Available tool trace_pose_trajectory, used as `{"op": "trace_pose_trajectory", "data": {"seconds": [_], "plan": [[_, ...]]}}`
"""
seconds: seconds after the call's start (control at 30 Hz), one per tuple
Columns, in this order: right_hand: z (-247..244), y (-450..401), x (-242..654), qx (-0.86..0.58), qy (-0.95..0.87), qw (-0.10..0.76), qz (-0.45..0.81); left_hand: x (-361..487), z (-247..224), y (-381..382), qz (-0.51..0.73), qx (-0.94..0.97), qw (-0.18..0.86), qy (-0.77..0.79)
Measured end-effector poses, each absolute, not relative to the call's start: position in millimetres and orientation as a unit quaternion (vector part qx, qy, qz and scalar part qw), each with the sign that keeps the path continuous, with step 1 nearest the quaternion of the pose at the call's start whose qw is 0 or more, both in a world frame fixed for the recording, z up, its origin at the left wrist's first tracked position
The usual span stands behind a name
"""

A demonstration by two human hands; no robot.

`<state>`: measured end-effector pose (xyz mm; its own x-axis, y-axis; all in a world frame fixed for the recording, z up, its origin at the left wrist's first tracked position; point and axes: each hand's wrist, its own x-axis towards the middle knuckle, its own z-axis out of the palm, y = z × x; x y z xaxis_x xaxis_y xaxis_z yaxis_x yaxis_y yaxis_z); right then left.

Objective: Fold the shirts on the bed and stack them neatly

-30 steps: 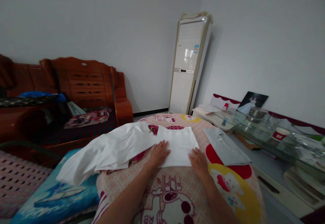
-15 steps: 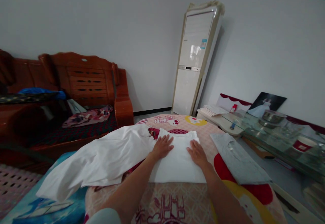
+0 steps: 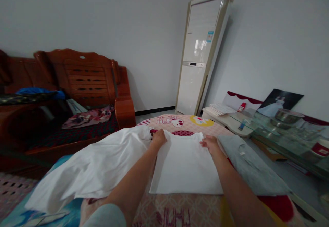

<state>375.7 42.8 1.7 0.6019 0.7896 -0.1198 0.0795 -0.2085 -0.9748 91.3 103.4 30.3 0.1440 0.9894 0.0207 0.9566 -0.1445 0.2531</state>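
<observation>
A white T-shirt (image 3: 186, 165), folded into a rough rectangle, lies flat on the pink patterned cover (image 3: 144, 213) in front of me. My left hand (image 3: 159, 138) is closed on its upper left edge. At the upper right edge my right hand (image 3: 211, 144) pinches the cloth, its fingers curled. To the left another white garment (image 3: 97, 165) is spread loosely and hangs over the side. A folded grey shirt (image 3: 253, 163) rests to the right, beyond my right hand.
A wooden sofa (image 3: 84, 79) with a pink cloth (image 3: 88, 120) on its seat stands at the left. In the corner rises a tall white air conditioner (image 3: 195, 55). A glass-topped cabinet (image 3: 272, 138) on the right bears a metal bowl (image 3: 289, 119), a photo (image 3: 279, 102) and papers (image 3: 221, 109).
Both hands have gone from lying flat on the folded T-shirt to gripping its upper side edges. The view has shifted slightly.
</observation>
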Motion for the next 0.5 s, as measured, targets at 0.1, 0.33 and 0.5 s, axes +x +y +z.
{"op": "trace_pose_trajectory", "data": {"seconds": [0.1,0.33,0.5], "plan": [[4.5,47.6,377.4,-0.673,-0.257,0.576,0.387,86.9,31.5,112.4,0.082,0.737,0.130,0.658],[6.4,50.7,385.6,-0.639,-0.209,0.590,0.447,86.2,21.7,123.0,0.117,0.692,0.255,0.665],[1.1,62.6,383.4,-0.667,-0.189,0.574,0.435,85.7,19.5,123.2,0.182,0.652,0.337,0.654]]}}
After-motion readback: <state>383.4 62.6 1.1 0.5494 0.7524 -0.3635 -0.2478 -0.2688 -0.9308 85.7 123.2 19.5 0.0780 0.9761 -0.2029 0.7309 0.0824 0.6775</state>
